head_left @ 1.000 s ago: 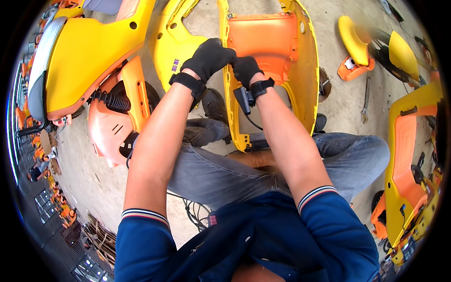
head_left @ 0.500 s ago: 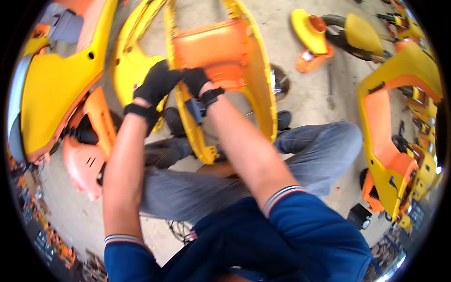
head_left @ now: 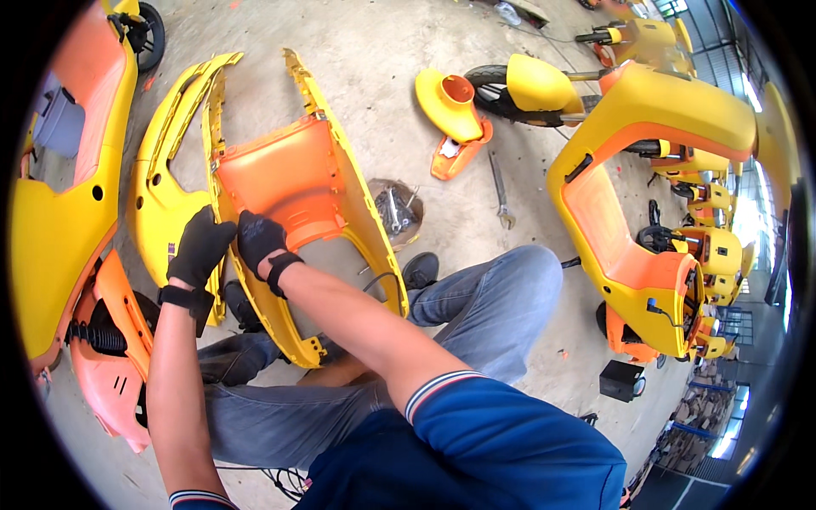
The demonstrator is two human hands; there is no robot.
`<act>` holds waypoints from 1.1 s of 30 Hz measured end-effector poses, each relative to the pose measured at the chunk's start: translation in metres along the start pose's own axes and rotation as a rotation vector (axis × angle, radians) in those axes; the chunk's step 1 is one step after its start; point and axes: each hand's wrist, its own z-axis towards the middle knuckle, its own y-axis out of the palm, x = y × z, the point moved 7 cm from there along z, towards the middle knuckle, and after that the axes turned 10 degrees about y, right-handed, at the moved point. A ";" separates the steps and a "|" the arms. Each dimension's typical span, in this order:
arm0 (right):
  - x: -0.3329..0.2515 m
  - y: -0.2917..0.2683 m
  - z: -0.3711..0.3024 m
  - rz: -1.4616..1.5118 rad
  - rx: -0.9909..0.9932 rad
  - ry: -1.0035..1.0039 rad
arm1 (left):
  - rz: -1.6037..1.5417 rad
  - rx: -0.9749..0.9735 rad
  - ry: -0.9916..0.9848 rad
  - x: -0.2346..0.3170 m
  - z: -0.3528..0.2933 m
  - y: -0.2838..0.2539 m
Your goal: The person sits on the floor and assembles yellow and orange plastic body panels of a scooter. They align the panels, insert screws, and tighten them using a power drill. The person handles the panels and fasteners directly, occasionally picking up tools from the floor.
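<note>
A yellow scooter body panel [head_left: 367, 212], long and open in the middle, stands on the floor in front of my legs. An orange panel [head_left: 285, 174] spans its inside. Both my hands wear black gloves and are at the yellow panel's left edge. My left hand [head_left: 202, 246] is closed on the outer side of that edge. Close beside it, my right hand [head_left: 259, 240] is closed on the inner side, below the orange panel's left corner. The gloves hide the fingertips and any small part between them. Another yellow panel [head_left: 153, 195] lies just left of my left hand.
A bowl of metal tools [head_left: 395, 217] sits right of the panel, with a wrench [head_left: 500, 191] beyond it. Farther off lies a yellow cover [head_left: 446, 110]. Yellow-and-orange scooter bodies stand left [head_left: 59, 238] and right [head_left: 659, 106]. A black box [head_left: 620, 380] is at the right.
The view has swung, so the panel and my hands appear farther left and lower. Both hands stay closed at the panel's left edge.
</note>
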 end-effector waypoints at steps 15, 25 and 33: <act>0.048 0.116 0.071 0.401 -0.159 -0.123 | -0.012 -0.012 -0.003 -0.007 0.001 0.000; -0.003 0.007 0.004 -0.096 -0.044 -0.043 | -0.022 -0.016 0.009 -0.003 0.001 0.000; 0.021 0.058 0.053 0.023 -0.165 0.021 | -0.015 0.001 0.081 -0.010 0.005 0.005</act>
